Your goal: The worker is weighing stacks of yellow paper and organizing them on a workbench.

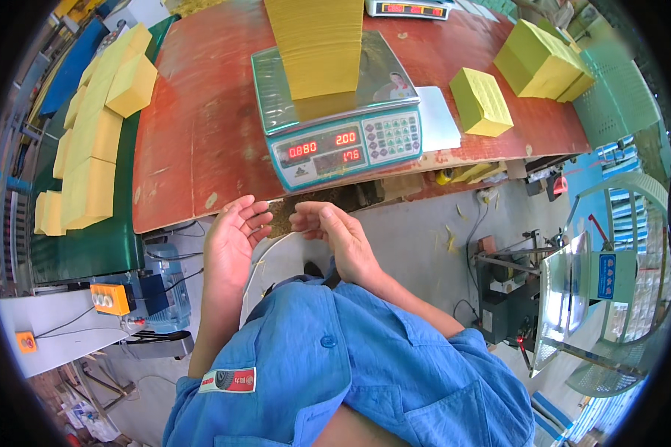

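Note:
My left hand [237, 237] hovers at the near edge of the red table, palm turned up, fingers loosely bent and apart. Just beside it, my right hand [334, 232] is half curled with its thumb on top. A small gap separates them, and nothing shows in either. Beyond them stands a digital scale [282, 153] with a steel pan, a keypad and lit red digits. A tall yellow stack [317, 56], seemingly of paper sheets, rests upright on the pan, touched by neither hand.
Yellow blocks [89, 179] line a green conveyor [89, 253] at left. On the red table [194, 134] are white paper [438, 119], a yellow block [481, 103], a larger yellow stack [540, 63] and a second scale [406, 9]. A green wheeled machine [615, 272] stands at right.

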A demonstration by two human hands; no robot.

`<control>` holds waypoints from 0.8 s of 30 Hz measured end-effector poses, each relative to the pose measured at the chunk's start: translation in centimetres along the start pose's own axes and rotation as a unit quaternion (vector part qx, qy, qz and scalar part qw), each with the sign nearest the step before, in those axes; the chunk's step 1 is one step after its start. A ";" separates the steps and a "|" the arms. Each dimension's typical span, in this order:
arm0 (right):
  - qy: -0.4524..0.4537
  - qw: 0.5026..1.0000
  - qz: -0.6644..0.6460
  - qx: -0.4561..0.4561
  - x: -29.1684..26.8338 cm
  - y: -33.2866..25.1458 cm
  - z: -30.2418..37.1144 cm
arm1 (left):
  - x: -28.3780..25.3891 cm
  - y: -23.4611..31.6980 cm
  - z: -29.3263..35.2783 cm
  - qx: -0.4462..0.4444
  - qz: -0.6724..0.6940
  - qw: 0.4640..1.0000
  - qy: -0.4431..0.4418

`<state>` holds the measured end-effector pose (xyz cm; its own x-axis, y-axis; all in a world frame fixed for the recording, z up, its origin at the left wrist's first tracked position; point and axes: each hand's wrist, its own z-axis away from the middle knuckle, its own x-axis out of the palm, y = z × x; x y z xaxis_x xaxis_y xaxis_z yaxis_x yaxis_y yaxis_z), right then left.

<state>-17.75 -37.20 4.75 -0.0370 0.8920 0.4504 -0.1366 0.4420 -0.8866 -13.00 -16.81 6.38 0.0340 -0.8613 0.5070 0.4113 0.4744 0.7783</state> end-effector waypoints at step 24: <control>0.277 0.953 0.009 -0.119 -32.8 -17.3 2.6 | 40.3 -14.3 -17.8 0.427 -0.468 0.706 -0.316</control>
<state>-16.74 -74.35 5.55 0.5002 0.7835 0.3687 0.0906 0.3761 -0.9221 -1.30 -61.51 9.12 -0.4135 -0.7449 -0.5236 -0.7239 -0.0798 0.6853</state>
